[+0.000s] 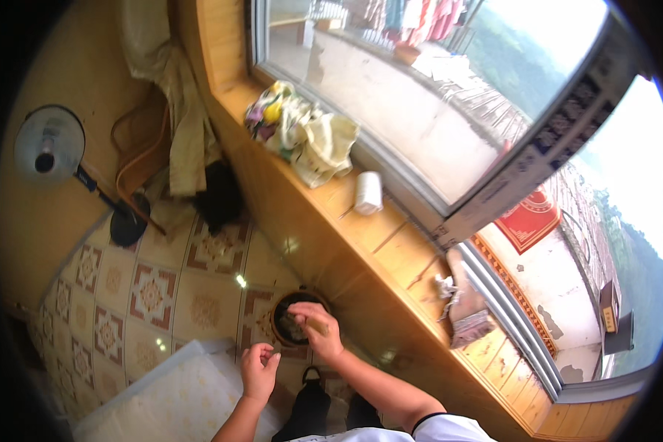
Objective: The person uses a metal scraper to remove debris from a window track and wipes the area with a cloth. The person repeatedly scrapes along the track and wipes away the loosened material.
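Observation:
My right hand [318, 331] is over a dark round bin [278, 329] on the floor. Its fingers are curled around a short tan-brown piece [317, 325], whose kind is too small to make out. Pale bits show inside the bin, partly hidden by that hand. Lower and to the left, my left hand [258, 370] hovers with its thumb and fingers drawn together. Whatever lies between those fingertips, if anything, cannot be seen. The two hands are apart.
A wooden window ledge [398, 247] bears a cloth bag [320, 147], a white cylinder [368, 193] and a brush [470, 320]. A pale-covered bed or table [177, 398] stands lower left. A standing fan [49, 151] and a chair [144, 158] with draped clothes are beyond.

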Demonstrator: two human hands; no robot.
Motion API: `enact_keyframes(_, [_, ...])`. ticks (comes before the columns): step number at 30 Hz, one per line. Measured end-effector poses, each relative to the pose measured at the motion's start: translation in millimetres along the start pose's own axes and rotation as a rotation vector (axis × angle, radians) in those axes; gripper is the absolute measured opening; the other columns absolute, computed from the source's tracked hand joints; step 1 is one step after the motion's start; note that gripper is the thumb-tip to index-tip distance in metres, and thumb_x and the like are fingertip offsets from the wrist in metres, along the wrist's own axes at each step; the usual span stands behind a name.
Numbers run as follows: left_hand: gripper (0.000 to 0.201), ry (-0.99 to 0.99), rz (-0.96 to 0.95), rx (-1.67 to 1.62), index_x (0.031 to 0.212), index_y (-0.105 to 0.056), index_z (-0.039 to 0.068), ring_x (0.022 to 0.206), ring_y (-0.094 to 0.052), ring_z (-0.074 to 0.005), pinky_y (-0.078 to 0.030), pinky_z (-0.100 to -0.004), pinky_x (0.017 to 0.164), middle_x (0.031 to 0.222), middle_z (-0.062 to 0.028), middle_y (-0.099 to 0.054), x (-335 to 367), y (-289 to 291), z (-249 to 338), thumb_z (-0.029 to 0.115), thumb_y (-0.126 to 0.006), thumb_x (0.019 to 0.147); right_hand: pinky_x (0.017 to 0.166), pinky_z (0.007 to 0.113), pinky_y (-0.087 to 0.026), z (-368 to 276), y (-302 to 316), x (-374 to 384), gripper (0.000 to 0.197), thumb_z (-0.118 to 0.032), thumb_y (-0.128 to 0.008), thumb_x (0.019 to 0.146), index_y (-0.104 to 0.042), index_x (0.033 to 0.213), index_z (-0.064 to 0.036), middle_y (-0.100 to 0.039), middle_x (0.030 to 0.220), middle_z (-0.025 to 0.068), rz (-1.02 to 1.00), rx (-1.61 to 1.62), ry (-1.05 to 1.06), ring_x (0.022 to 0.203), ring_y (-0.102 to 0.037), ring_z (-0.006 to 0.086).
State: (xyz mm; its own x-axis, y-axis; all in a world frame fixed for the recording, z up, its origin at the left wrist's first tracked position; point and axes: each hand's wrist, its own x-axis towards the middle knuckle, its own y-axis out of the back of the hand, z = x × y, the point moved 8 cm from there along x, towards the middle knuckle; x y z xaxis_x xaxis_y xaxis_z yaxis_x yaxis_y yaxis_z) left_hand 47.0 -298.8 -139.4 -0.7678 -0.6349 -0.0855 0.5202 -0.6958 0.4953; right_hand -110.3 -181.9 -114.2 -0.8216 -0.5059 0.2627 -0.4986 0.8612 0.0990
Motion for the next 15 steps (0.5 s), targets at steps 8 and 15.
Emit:
enact_keyframes(8, [0.012,-0.25,0.016,-0.156,0.088,-0.061,0.005,0.068,-0.056,-0.0191,-0.046,-0.0293,0.063,0.077,-0.0076,-0.056,0,-45,129,0.005,-0.068,0.078,0.088,0.039,-0.048,-185,132,-20,0.018,-0.017,-0.058,0.093,-0.066,0.095,-0.0013,-0.066,0.102,0.0176,0.107,0.098,0.255,0.098,-0.06,0.0292])
enact_keyframes(15, [0.018,-0.766,-0.2,-0.133,0.089,-0.06,0.008,0.068,-0.053,-0.0247,-0.044,-0.0361,0.064,0.068,-0.0042,-0.055,-77,-136,281,0.012,-0.072,0.076,0.092,0.041,-0.043,-236,310,-139,0.021,-0.024,-0.059,0.094,-0.061,0.098,-0.003,-0.061,0.102,0.0178,0.575,0.182,0.369,0.1,-0.056,0.0278])
